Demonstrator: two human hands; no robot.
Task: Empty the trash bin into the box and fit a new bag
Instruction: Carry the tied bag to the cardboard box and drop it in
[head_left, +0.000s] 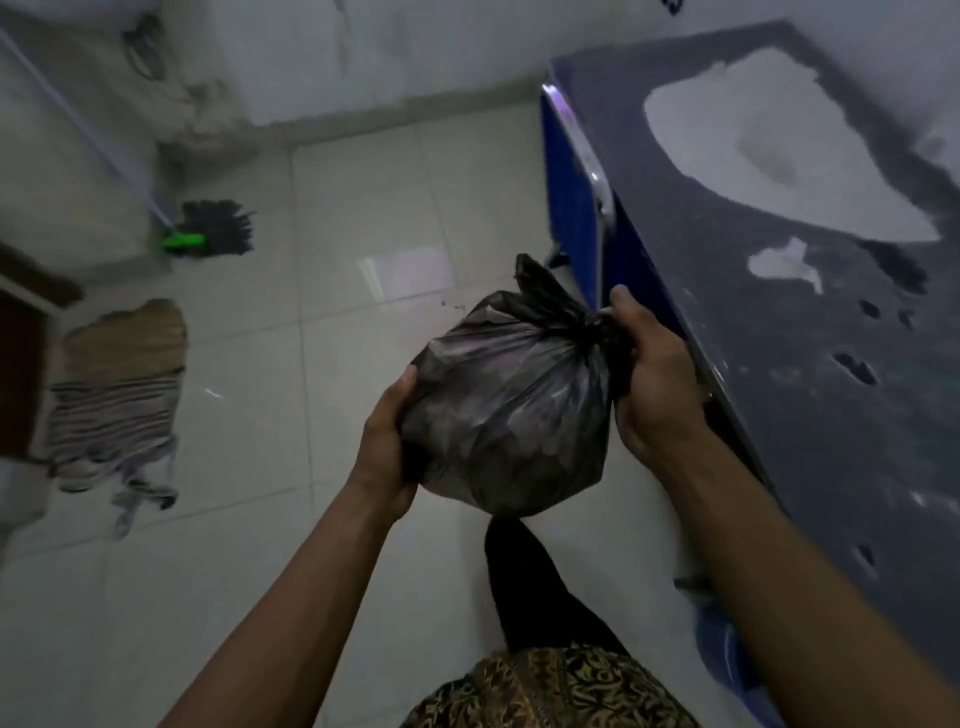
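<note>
Head view: my right hand (657, 379) is clamping the knotted neck of the full trash bag (506, 415), while my left hand (387, 447) is cupping its lower side. I am holding it in mid-air over the tiled floor (332, 208), its neck tilting up toward my right and the dark counter (779, 364). Neither the bin nor the box is showing, and blur is smearing the cloths (117, 395) at left.

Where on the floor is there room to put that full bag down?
The bare tiles between the mop and the blue table are free. The left is crowded by the striped cloth; the table blocks the right. Both hands hold the bag.
</note>
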